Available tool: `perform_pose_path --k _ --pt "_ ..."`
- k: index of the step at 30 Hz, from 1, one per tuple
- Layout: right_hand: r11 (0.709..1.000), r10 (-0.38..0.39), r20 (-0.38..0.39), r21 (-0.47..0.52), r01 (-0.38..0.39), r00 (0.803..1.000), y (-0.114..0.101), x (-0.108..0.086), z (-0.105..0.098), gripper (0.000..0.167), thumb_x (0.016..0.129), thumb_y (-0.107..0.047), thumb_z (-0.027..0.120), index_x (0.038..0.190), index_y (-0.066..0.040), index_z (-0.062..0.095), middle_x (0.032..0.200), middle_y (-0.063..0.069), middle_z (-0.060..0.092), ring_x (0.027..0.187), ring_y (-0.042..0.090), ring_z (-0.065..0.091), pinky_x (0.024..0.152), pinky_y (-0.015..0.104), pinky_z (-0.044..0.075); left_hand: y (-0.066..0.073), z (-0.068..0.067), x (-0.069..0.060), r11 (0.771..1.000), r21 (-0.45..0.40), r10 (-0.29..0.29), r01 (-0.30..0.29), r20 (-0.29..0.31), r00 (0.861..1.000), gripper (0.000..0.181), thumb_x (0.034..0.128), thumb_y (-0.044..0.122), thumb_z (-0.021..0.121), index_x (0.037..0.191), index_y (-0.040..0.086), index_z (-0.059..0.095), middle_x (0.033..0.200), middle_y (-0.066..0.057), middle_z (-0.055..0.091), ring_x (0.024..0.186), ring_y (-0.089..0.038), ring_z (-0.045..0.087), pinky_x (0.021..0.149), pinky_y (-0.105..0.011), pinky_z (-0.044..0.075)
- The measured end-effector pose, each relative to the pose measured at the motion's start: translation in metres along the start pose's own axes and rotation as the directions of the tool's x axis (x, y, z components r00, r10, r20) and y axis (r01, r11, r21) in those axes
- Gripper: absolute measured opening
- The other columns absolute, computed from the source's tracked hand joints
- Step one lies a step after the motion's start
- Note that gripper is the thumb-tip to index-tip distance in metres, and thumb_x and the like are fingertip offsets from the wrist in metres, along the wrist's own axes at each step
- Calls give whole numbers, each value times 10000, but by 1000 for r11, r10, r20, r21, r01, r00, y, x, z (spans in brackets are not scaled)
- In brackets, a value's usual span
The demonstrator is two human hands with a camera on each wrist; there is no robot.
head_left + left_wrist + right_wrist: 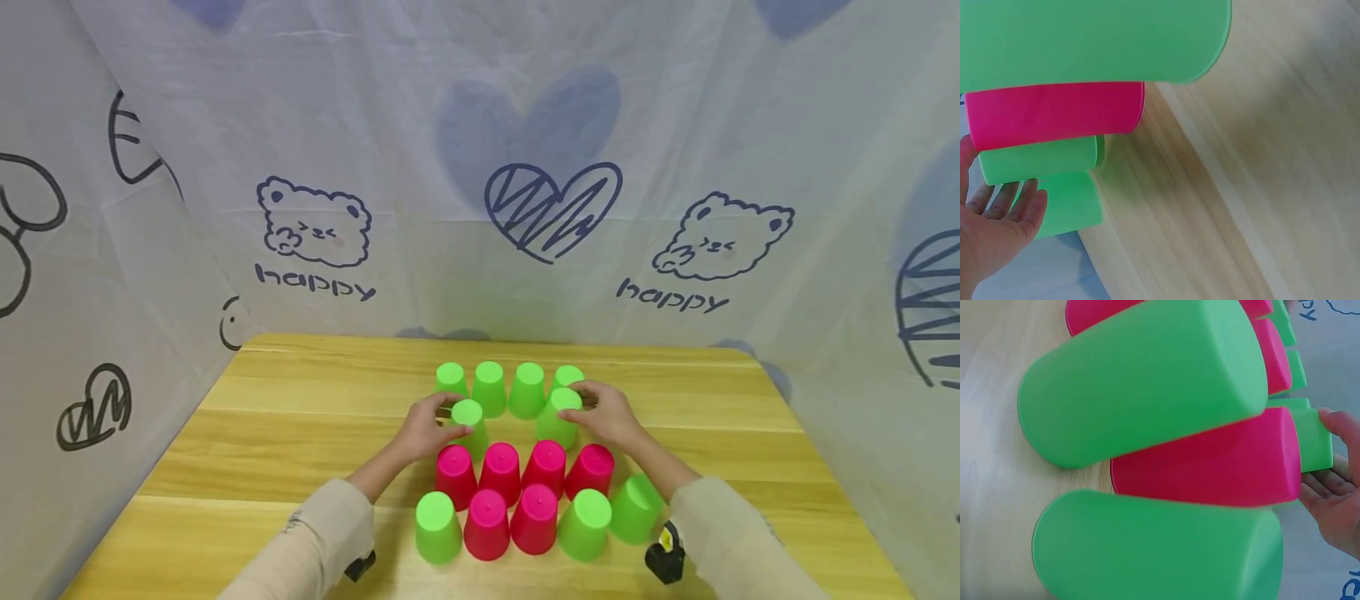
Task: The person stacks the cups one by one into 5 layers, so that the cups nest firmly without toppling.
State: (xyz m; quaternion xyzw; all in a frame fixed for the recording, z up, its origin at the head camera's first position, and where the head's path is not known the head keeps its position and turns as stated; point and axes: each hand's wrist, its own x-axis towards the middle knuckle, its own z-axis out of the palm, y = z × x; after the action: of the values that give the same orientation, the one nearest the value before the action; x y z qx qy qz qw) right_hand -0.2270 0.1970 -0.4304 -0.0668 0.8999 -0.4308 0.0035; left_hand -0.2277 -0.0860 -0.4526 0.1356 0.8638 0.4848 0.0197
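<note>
Here, the left green cup (pixel 471 435) sits pinched in the half-curled left hand (pixel 425 429); at its three o'clock, the right hand (pixel 609 415) likewise pinches the right green cup (pixel 557 427). Red cups (pixel 500 473) stand at six o'clock, rear cups (pixel 489 390) at twelve.

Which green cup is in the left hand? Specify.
The left green cup of the pair directly behind the red cups: the left hand grips it; the right hand holds the right cup.
</note>
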Motion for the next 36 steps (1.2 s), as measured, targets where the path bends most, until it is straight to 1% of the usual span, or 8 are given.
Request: perform_pose_path --k 4,12,18,20,27,32,36 --pt "1000 9 -2 -21 -9 1000 3 -1 -6 409 789 -151 729 1122 52 605 1060 211 649 974 336 620 837 397 535 2 -5 1 1000 7 -6 6 -11 1000 419 751 78 754 1124 -20 591 1082 -159 640 963 -345 632 807 -392 549" --pt "999 19 -6 -28 -20 1000 7 -2 -18 422 794 -139 719 1142 66 597 1079 237 643 988 362 617 824 394 542 8 -19 2 999 25 40 -40 -10 999 421 764 60 738 1138 -44 574 1098 -186 632 975 -345 627 839 -411 541" --pt "997 21 -13 -77 -22 1000 11 -4 -27 418 805 -146 706 1153 58 597 1119 244 629 1006 374 608 836 410 535 14 -29 2 997 40 66 -66 5 998 431 777 68 726 1148 -68 555 1114 -225 614 992 -371 617 855 -451 530" --pt "995 19 -21 -96 -21 1000 13 -4 -31 421 810 -145 699 1157 65 589 1119 250 624 1005 380 602 837 422 531 17 -32 2 996 45 73 -73 8 997 429 780 70 723 1150 -67 554 1121 -228 612 1004 -372 609 864 -464 524" --pt "993 11 -56 -113 -17 998 18 -4 -38 419 803 -123 704 1140 92 579 1091 271 623 976 390 603 819 429 533 29 -41 2 994 72 86 -87 10 996 432 780 70 724 1155 -65 556 1136 -226 612 1018 -359 602 870 -432 526" --pt "991 31 -79 -129 -41 996 22 -2 -40 444 805 -112 695 1164 107 555 1111 288 607 986 401 588 832 447 522 38 -47 2 994 77 74 -76 29 997 453 794 82 715 1184 -65 537 1158 -229 598 1040 -362 592 889 -443 516" --pt "990 46 -102 -127 -59 994 24 0 -40 453 806 -112 693 1172 111 547 1126 293 599 1001 407 580 845 454 514 44 -53 3 994 65 82 -84 36 996 457 799 76 708 1196 -64 529 1162 -231 592 1048 -370 587 894 -440 516"
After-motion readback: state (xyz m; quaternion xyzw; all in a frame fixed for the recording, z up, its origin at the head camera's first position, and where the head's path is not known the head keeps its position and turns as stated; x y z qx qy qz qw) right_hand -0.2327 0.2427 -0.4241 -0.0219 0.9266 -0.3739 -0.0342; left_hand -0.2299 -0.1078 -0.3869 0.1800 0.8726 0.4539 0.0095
